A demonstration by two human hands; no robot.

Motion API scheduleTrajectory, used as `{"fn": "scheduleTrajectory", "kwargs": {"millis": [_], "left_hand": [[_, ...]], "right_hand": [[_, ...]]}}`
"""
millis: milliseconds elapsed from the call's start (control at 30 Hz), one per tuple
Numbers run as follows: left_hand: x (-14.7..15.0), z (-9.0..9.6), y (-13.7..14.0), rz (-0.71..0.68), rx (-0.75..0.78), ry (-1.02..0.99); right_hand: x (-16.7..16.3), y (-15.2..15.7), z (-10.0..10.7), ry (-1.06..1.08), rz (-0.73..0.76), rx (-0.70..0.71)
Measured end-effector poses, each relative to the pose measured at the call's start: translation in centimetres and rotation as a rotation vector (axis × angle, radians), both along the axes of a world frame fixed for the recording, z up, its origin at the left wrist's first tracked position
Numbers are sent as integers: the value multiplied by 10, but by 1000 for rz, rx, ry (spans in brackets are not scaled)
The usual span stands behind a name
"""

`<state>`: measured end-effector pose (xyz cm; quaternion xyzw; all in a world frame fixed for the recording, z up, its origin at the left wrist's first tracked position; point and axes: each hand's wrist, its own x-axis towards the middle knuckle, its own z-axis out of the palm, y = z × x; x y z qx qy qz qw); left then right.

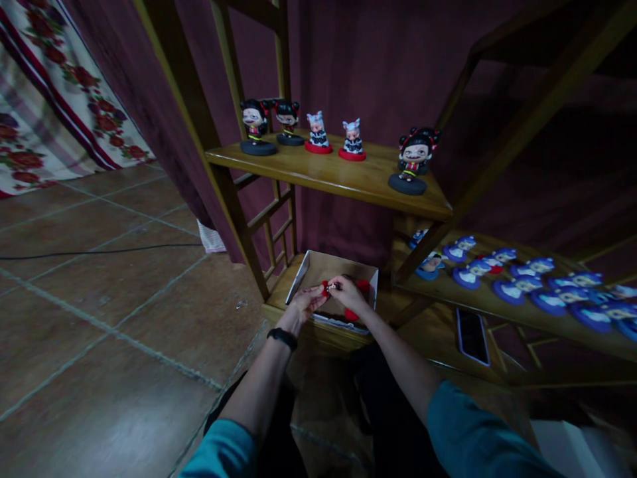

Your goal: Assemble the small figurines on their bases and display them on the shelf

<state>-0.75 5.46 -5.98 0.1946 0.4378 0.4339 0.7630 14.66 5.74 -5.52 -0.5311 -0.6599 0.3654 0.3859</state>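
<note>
1. Cardboard box [318, 267], shallow and open-topped with white walls and a brown inside, sits on a low ledge of yellow-brown wood and is the landmark for everything below.
2. Bare left hand [309, 301], reaching over the box's front left edge, has its fingertips closed on a small red-and-dark figurine [325, 289], at its red part.
3. Bare right hand [350, 293], over the box's middle, has its fingers pinched at the dark end of the same figurine, which is held above the box's interior; fine detail is too small to tell.
4. Round red plastic-looking pieces [351, 315] lie inside the box at its right side, partly covered by the right hand and forearm.
5. Glossy yellow-brown wooden shelf [308, 169], above the box, carries three black-haired figurines [255, 126] on dark round bases and two pale-haired figurines [352, 138] on red round bases.
6. Blue-and-white figurines [470, 272] crowd a wooden shelf to the box's right.
7. Dark phone-like rectangle with a pale rim [472, 336] lies right of the box, below those figurines.
</note>
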Motion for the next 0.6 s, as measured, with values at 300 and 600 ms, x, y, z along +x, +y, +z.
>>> {"fn": "scheduleTrajectory", "kwargs": {"millis": [300,600], "left_hand": [[2,-3,0,37,64,26],[6,-2,-2,84,106,68]], "right_hand": [[0,2,-4,-46,-25,36],[-6,3,-13,209,-73,-201]]}}
